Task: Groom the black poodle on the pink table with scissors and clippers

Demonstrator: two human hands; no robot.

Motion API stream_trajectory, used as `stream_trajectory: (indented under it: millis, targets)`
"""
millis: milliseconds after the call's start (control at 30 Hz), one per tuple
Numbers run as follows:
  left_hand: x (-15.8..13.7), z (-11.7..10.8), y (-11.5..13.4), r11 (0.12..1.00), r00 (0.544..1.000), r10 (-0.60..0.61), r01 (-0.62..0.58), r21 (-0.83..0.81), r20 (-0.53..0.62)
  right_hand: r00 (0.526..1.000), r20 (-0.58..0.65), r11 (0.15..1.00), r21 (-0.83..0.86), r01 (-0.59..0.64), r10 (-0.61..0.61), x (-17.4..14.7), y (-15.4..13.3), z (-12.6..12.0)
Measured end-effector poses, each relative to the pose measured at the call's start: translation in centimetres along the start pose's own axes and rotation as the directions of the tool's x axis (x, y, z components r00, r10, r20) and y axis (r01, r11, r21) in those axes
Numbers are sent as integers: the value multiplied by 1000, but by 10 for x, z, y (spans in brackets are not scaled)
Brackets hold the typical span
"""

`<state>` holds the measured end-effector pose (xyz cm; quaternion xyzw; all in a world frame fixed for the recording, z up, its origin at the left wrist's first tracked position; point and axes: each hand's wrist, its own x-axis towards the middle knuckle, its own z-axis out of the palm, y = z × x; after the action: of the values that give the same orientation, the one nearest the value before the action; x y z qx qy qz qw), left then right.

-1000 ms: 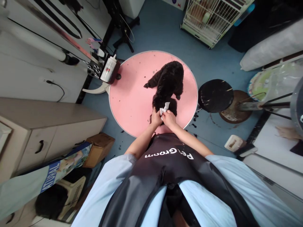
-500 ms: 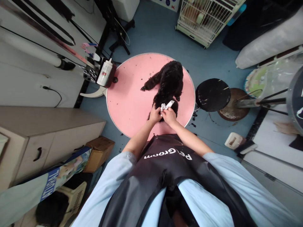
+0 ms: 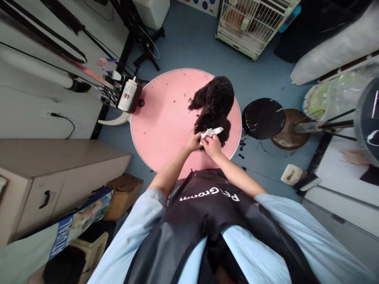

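Observation:
A black curly-coated dog point(image 3: 220, 94) stands on the round pink table point(image 3: 160, 118), toward its right side. My right hand point(image 3: 212, 146) pinches a crumpled white tissue point(image 3: 213, 131) against the near end of the dog. Close beside it, my left hand point(image 3: 194, 141) is closed on the dog's dark fur, its fingertips partly hidden. Both hands nearly meet at the tissue. Which part of the dog lies beneath them I cannot make out.
A holder with scissors point(image 3: 109, 96) and a white bottle point(image 3: 128, 94) is at the table's left edge. Right of the table stands a black round stool point(image 3: 263, 118). A white wire cage point(image 3: 254, 23) is on the floor behind. Dark hair clippings lie around.
The dog has shifted slightly right, and its outstretched leg at the left has drawn in toward the body. The tissue spreads wider above my right hand. Both hands stay close together.

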<state>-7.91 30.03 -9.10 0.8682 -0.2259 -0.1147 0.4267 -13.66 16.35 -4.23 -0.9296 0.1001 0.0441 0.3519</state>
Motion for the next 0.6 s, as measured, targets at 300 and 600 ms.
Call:
stream_trajectory:
  millis: [300, 600]
  targets:
    - [40, -50, 21, 992, 980, 105, -116, 51, 171, 992, 97, 930, 352, -105, 75, 7, 21, -7]
    - [49, -99, 82, 991, 942, 93, -118, 57, 321, 914, -283, 869, 478, -130, 292, -13, 3, -86]
